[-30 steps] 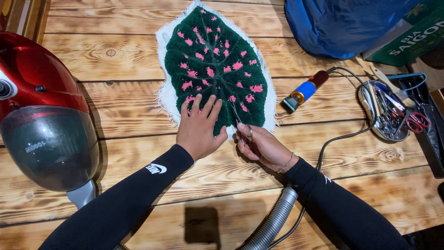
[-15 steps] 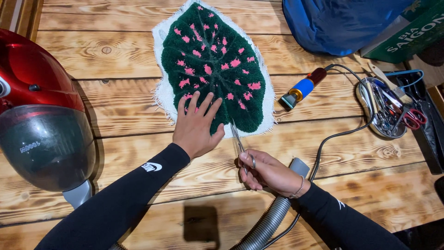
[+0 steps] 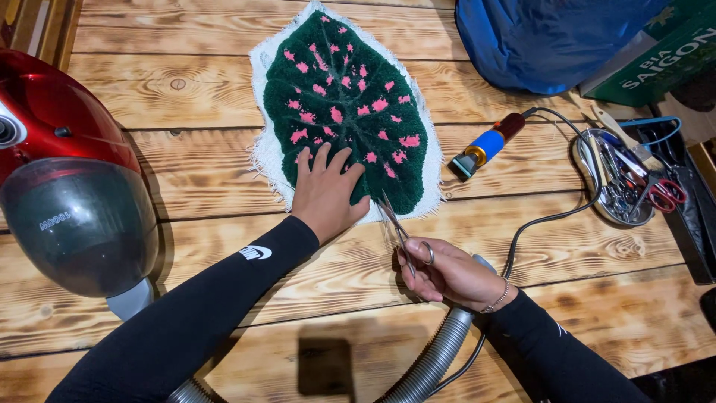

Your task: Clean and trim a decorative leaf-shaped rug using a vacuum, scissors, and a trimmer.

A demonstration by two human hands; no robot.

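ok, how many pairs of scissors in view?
2 clear ones: silver scissors in the right hand, tips at the rug's lower edge; red-handled scissors at the metal tray on the right. More may be hidden in the tray's pile of tools.

Leaf-shaped tufted rug (image 3: 347, 104): dark green pile, scattered pink blotches, thin lighter veins, white frayed cloth border. Plank table (image 3: 186, 89): pale wood with scorched brown grain and dark knots. Canister vacuum cleaner (image 3: 67, 172) at 9 o'clock: glossy red top, smoky translucent grey bowl. Ribbed vacuum hose (image 3: 436, 358) at 6 o'clock: grey. Small scissors (image 3: 403, 235): silver metal. Handheld electric tool (image 3: 486, 145) at 2 o'clock: blue grip, dark red end, black cord. Plastic bag (image 3: 552, 37) at 1 o'clock: bright blue. Both sleeves: black.
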